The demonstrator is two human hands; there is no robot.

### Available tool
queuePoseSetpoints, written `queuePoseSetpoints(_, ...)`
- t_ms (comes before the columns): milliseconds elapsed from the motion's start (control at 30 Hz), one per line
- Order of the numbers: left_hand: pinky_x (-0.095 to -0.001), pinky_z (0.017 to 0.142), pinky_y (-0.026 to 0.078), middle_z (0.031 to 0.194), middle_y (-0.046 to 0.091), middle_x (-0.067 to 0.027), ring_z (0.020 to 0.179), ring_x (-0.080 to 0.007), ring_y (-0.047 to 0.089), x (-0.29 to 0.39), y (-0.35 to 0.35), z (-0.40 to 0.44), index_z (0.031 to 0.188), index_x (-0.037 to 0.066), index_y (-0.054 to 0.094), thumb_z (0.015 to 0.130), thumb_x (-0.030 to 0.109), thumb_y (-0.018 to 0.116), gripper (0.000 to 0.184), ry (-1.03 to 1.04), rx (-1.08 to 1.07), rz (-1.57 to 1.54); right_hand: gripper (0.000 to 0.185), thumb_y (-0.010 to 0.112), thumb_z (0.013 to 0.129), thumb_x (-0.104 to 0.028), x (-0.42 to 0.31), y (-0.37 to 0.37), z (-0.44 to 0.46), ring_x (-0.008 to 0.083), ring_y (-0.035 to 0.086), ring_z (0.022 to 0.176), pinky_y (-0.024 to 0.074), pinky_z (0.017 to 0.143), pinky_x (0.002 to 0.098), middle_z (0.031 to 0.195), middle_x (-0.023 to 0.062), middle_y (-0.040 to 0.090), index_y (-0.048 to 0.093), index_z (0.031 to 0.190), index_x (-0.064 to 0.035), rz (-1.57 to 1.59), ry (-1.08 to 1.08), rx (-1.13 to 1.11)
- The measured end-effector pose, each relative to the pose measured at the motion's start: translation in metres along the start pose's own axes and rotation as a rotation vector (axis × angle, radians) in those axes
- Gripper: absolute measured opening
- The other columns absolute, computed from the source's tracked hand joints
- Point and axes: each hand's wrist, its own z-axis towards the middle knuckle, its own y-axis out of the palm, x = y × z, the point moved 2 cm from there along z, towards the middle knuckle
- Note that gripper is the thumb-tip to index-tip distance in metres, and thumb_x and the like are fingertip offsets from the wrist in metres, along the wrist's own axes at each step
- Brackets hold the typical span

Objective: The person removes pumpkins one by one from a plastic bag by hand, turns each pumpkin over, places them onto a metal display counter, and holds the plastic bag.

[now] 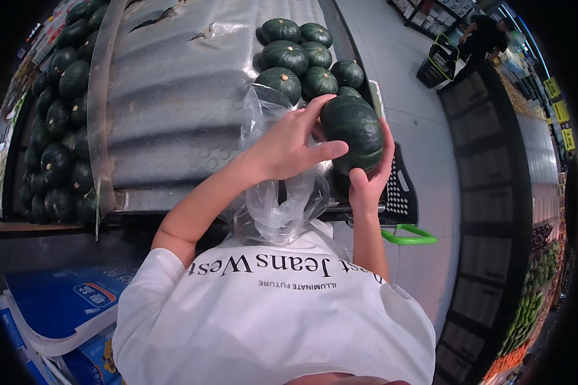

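Note:
A dark green kabocha squash (352, 133) is held between my two hands, above the display's front right corner. My left hand (295, 142) presses on its left side, thumb and fingers curved against the rind. From the right and below, my right hand (374, 181) wraps it, with the thumb at its lower edge. A clear plastic bag (277, 208) hangs below my left hand, in front of my shirt; how it is held up I cannot tell. Just beyond my hands lie several more kabocha squashes (285, 58) in a cluster.
A grey ribbed display surface (173, 115) spreads ahead. More squashes (58, 160) are piled at left. A black basket with a green handle (410, 235) is at my right. Blue packages (64, 301) sit lower left. A person (485, 38) stands by another basket (438, 63) across the aisle.

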Motion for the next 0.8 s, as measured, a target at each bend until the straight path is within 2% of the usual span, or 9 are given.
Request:
queuePoseSetpoints(167,-0.0364,0.085,0.048,0.107,0.063,-0.0224,0.097,-0.03,0.064,-0.025,0.004,0.01,0.135,-0.006,0.034,0.079,0.054,0.067,0.089,-0.106,-0.16,-0.056,0.108,0.088,0.063,-0.03,0.012,-0.019,-0.003,0.0251,0.046,0.123,0.0413,0.102,0.0379,0.138,0.0155,0.04,0.023,0.145,-0.0021,-0.106,-0.02,-0.005)
queuePoseSetpoints(233,-0.0374,0.087,0.048,0.107,0.064,-0.0235,0.1,-0.0324,0.063,-0.031,0.007,0.008,0.135,-0.006,0.033,0.078,0.053,0.067,0.089,-0.06,-0.146,0.002,0.106,0.087,0.062,-0.022,0.019,-0.022,-0.006,0.0263,0.045,0.124,0.0413,0.102,0.0387,0.141,0.0164,0.038,0.024,0.145,-0.0019,-0.131,-0.021,-0.015)
queuePoseSetpoints(300,-0.0387,0.088,0.048,0.106,0.064,-0.0251,0.102,-0.0363,0.062,-0.037,0.009,0.007,0.135,-0.006,0.033,0.078,0.052,0.068,0.089,-0.042,-0.143,0.08,0.104,0.087,0.062,-0.021,0.026,-0.026,-0.006,0.0267,0.045,0.125,0.0418,0.102,0.0388,0.142,0.0166,0.037,0.025,0.144,-0.002,-0.171,-0.006,-0.051)
queuePoseSetpoints(400,-0.039,0.083,0.05,0.1,0.065,-0.0252,0.095,-0.0369,0.064,-0.038,0.01,0.008,0.135,-0.007,0.033,0.076,0.054,0.069,0.091,-0.011,-0.152,0.18,0.103,0.087,0.062,-0.018,0.032,-0.034,-0.006,0.0275,0.047,0.124,0.0422,0.102,0.039,0.143,0.0166,0.036,0.027,0.144,-0.0025,-0.213,0.013,-0.1)
queuePoseSetpoints(600,-0.042,0.074,0.052,0.079,0.066,-0.0223,0.079,-0.0387,0.066,-0.039,0.01,0.013,0.132,-0.006,0.036,0.07,0.054,0.072,0.094,-0.075,-0.225,0.365,0.102,0.086,0.062,-0.017,0.032,-0.038,-0.002,0.0276,0.047,0.124,0.0418,0.102,0.04,0.143,0.0163,0.037,0.027,0.144,-0.002,-0.275,0.016,-0.154)
queuePoseSetpoints(700,-0.0431,0.077,0.05,0.091,0.066,-0.0227,0.085,-0.0403,0.064,-0.027,0.009,0.013,0.129,0.003,0.039,0.065,0.043,0.078,0.085,-0.216,-0.309,0.413,0.103,0.087,0.058,-0.018,0.034,-0.041,-0.003,0.0278,0.046,0.125,0.0399,0.104,0.0407,0.143,0.0164,0.037,0.031,0.142,-0.0018,-0.329,0.022,-0.178)
queuePoseSetpoints(800,-0.044,0.075,0.049,0.087,0.064,-0.024,0.083,-0.0404,0.064,-0.024,0.006,0.011,0.128,0.004,0.038,0.06,0.04,0.082,0.089,-0.203,-0.327,0.46,0.104,0.088,0.052,-0.019,0.037,-0.048,-0.004,0.0296,0.043,0.128,0.0379,0.105,0.0413,0.142,0.0172,0.037,0.036,0.14,-0.0027,-0.565,-0.067,-0.248)
